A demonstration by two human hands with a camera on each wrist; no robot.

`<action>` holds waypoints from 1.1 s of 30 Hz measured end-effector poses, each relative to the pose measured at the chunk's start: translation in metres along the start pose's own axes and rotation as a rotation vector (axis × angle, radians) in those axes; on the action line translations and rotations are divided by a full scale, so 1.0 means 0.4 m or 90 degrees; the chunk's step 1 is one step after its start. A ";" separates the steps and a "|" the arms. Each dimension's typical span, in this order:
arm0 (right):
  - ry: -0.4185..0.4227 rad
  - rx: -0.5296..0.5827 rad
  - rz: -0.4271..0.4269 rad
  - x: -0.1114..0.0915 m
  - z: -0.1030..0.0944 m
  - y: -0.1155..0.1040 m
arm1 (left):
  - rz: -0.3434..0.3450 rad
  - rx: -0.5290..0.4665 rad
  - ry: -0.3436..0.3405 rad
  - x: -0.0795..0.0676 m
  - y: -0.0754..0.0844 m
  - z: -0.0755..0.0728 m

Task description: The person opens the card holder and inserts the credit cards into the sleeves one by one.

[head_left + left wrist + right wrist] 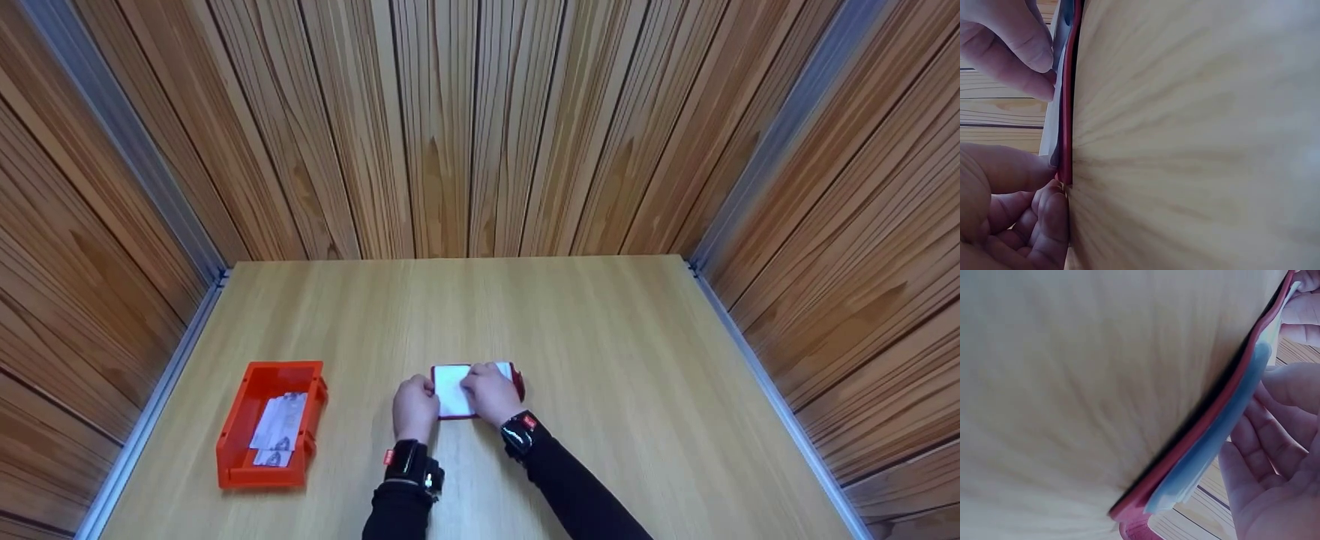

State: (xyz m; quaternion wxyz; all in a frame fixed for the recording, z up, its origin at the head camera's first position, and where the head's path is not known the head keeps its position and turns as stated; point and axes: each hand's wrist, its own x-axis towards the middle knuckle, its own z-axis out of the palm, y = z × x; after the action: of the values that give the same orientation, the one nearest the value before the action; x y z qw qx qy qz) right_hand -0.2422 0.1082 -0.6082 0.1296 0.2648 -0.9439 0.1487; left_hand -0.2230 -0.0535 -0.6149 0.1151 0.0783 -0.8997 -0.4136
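A red card holder (454, 418) lies spread on the table, its white and clear sleeves (451, 390) facing up. My left hand (415, 409) is at its left end. In the left wrist view, the left thumb (1022, 169) lies over the corner and the bent fingers (1053, 216) sit under it, pinching the red cover's edge. My right hand (491, 391) is over the right half. In the right wrist view, its loosely bent fingers (1275, 430) rest with their tips against the bluish clear sleeves (1213, 433). A red rounded tab (518, 382) sticks out at the right end.
An orange bin (262, 477) stands on the table to the left, with several printed paper slips (280, 424) inside. Wood-panelled walls (442, 135) with metal corner strips (784, 120) enclose the wooden table (600, 322) at the back and sides.
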 end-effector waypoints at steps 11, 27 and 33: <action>0.033 0.023 0.033 -0.009 -0.021 0.011 | -0.014 -0.003 -0.007 0.000 0.002 -0.002; 0.071 0.028 0.192 -0.053 -0.048 0.065 | -0.044 -0.009 -0.027 -0.001 0.003 -0.006; 0.069 0.032 0.205 -0.061 -0.054 0.082 | -0.042 -0.010 -0.028 -0.002 0.001 -0.005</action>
State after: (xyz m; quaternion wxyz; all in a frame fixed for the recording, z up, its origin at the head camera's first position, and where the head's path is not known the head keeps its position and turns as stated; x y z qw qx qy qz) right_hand -0.2360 0.1540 -0.6031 0.1485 0.1051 -0.9617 0.2052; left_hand -0.2219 -0.0544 -0.6134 0.0820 0.0978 -0.8956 -0.4262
